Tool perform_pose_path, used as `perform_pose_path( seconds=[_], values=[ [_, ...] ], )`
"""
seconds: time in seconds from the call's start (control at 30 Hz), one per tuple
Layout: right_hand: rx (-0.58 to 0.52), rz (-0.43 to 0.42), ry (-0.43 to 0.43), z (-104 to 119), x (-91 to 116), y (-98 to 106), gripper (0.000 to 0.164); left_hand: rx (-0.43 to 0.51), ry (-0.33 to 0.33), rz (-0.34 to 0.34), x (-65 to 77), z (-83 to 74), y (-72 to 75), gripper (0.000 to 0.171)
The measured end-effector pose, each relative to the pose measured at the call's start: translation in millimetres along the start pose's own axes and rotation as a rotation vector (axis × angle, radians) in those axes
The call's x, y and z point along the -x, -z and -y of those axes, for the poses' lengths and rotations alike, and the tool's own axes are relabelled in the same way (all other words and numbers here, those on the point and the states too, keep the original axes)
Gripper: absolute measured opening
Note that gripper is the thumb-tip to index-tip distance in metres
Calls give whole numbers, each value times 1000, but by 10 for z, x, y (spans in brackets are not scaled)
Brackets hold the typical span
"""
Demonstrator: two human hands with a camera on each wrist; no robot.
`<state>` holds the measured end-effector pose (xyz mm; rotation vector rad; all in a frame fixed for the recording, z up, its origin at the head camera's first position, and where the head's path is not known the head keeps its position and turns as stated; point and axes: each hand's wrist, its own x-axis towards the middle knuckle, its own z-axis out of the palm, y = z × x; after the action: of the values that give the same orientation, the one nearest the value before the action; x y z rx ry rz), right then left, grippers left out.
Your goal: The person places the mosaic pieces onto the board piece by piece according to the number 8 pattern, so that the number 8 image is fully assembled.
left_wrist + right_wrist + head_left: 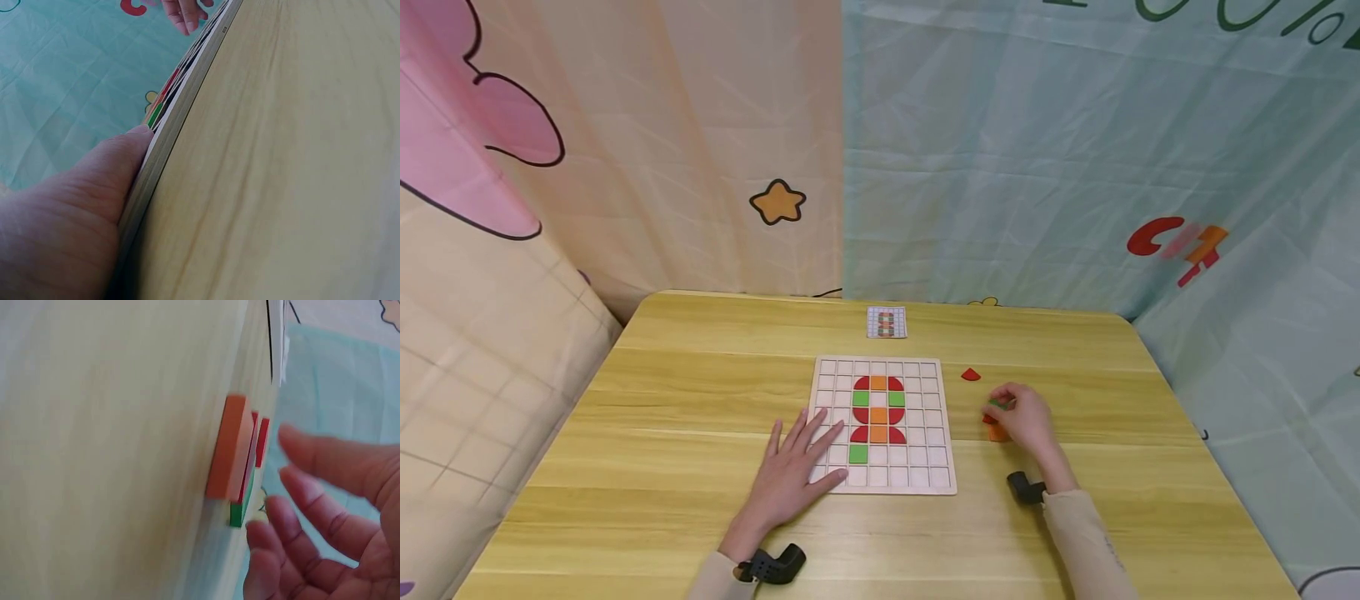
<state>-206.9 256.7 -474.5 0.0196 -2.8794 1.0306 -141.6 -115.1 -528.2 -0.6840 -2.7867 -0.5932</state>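
My left hand (786, 483) lies with fingers spread over the lower left edge of a white grid board (930, 467). Its thumb rests on the board's edge in the left wrist view. Red rounded pieces, orange squares and green squares form a pattern on the board, with a green square (858, 454) at its lower left. To the right, my right hand (1026, 421) hovers over a small group of loose pieces: an orange piece (226, 450), a green piece (236, 514) and a red one between them. Thumb and fingers are loosely bent and apart, with nothing visible between them.
A small pattern card (887, 322) lies behind the board near the table's far edge. One red quarter-round piece (971, 375) sits apart, right of the board. Printed curtains hang around the wooden table (700, 358). Each wrist wears a black camera.
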Motion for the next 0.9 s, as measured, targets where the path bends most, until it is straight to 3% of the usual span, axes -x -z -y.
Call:
perform_pose_path(
  seconds=[0.27,0.67,0.9],
  values=[
    [71,69,-65,-93,-13,102,33,12,-10,-16,-3,0,-10,66],
    [-21,116,-139,-88,-46,119,31,7,0,-11,3,1,-4,67],
    [-30,99,-142,-106,-88,109,27,-1,1,0,3,-2,6,67]
  ],
)
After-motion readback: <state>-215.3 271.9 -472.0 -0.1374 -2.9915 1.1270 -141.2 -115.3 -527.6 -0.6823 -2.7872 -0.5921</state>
